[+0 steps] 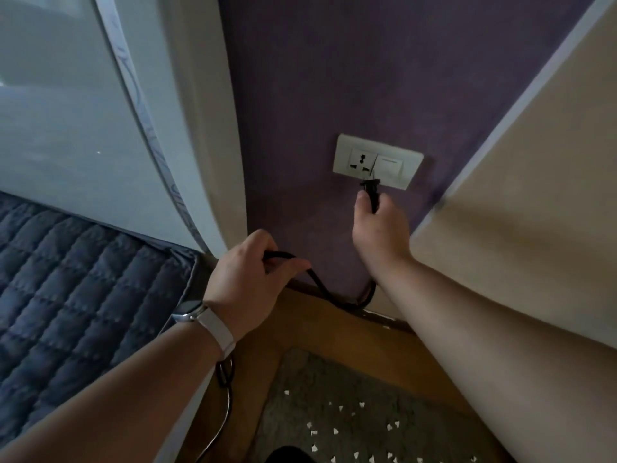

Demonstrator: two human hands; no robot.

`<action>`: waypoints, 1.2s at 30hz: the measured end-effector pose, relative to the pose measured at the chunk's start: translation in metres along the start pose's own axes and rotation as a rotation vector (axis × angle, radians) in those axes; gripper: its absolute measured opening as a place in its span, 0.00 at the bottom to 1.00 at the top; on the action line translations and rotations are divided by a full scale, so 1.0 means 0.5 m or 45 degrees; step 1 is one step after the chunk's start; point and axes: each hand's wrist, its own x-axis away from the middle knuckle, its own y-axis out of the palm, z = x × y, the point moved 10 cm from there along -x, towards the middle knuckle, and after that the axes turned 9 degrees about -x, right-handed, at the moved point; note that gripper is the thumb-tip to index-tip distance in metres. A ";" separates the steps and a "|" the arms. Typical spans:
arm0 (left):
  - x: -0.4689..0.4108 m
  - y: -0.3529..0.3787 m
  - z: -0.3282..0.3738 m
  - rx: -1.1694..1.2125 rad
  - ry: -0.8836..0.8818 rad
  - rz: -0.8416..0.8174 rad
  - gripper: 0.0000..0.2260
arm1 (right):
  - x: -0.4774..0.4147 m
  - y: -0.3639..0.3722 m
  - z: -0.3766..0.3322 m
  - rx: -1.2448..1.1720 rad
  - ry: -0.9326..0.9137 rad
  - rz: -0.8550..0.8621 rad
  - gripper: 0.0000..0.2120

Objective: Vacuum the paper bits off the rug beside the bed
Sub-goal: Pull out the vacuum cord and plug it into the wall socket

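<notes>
My right hand [379, 228] grips a black plug [370, 190], its prongs just below the white wall socket [361, 162] on the purple wall. My left hand [248, 275] is closed around the black power cord [320, 289], which loops along the floor by the skirting and runs up to the plug. More cord hangs below my left wrist. A grey rug [350, 396] lies at the bottom centre, scattered with several small white paper bits [334, 431]. The vacuum itself is not in view.
A bed with a dark blue quilted cover [83, 295] fills the left, its white headboard [100, 111] rising against the wall. A beige cabinet side [534, 195] stands at the right. Wooden floor [317, 329] shows between rug and wall. A switch [390, 165] sits beside the socket.
</notes>
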 end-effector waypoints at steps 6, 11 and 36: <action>-0.011 0.014 -0.005 -0.028 0.054 -0.044 0.14 | -0.025 0.047 -0.007 0.147 0.011 -0.041 0.17; -0.010 0.020 -0.003 -0.009 0.082 -0.067 0.14 | -0.024 0.057 -0.009 0.116 0.039 0.031 0.20; 0.011 0.027 -0.050 0.101 0.053 -0.083 0.23 | -0.039 0.061 -0.026 0.135 0.206 0.033 0.21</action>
